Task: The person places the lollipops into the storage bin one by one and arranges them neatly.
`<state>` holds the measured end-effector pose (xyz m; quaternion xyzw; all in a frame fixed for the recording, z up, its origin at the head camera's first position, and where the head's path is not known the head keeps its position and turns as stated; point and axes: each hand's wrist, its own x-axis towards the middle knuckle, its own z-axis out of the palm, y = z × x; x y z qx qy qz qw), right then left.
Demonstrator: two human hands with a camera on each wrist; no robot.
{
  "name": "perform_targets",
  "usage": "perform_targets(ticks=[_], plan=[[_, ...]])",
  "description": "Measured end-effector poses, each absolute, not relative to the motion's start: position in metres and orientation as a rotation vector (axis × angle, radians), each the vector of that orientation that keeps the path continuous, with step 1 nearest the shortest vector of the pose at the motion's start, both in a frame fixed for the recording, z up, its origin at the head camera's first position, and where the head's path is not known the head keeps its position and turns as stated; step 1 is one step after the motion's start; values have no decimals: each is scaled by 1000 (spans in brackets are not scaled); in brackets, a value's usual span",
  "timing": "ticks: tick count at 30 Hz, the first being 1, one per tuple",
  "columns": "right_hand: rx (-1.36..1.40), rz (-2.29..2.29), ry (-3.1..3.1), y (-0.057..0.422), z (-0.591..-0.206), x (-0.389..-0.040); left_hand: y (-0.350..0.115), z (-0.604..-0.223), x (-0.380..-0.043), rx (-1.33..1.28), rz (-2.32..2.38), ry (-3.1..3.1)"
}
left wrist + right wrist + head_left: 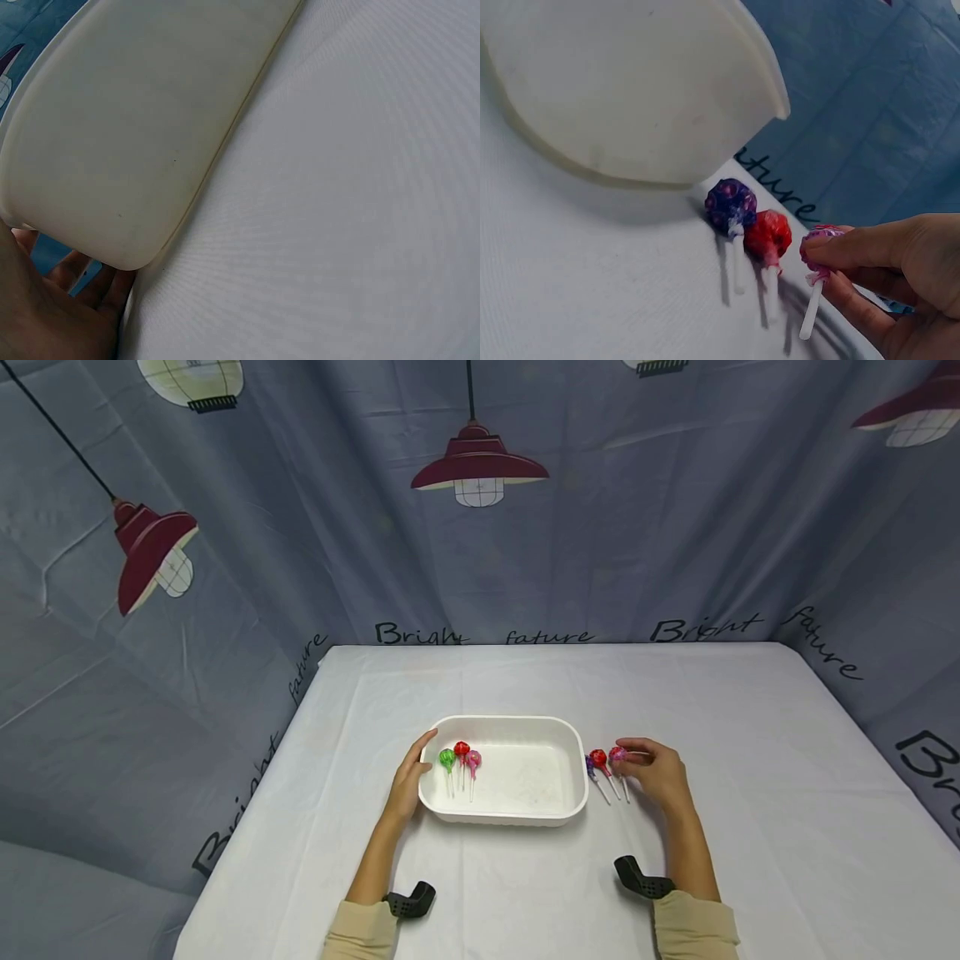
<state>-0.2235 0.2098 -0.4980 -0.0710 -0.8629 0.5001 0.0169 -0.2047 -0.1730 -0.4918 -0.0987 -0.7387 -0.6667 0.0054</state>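
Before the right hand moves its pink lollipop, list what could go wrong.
The right hand pinches the pink lollipop by its round head, so it might twist loose. The red lollipop close beside it could get knocked. The left hand touches the white tray; a push could slide it.

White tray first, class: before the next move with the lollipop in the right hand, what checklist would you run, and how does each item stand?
1. Tray steadied: ok; the left hand holds the left end of the white tray.
2. Grip: ok; the right hand pinches the held pink lollipop by its head.
3. Held lollipop over the tray: not ok; it is beyond the tray's right end.
4. Stick tip clear of the table: cannot tell.
5. Space inside: ok; the green lollipop, inner red lollipop and inner pink lollipop lie toward the left.
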Motion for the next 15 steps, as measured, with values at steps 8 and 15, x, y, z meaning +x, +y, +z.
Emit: perform_targets(ticks=[8,15], plan=[[-164,1457,-2588,220,-517,-241,-173,-491,-204,-305,-2078,-2320],[-40,1446,-2489,229,-549,-276,-172,-492,-205,-302,-2077,-2289]])
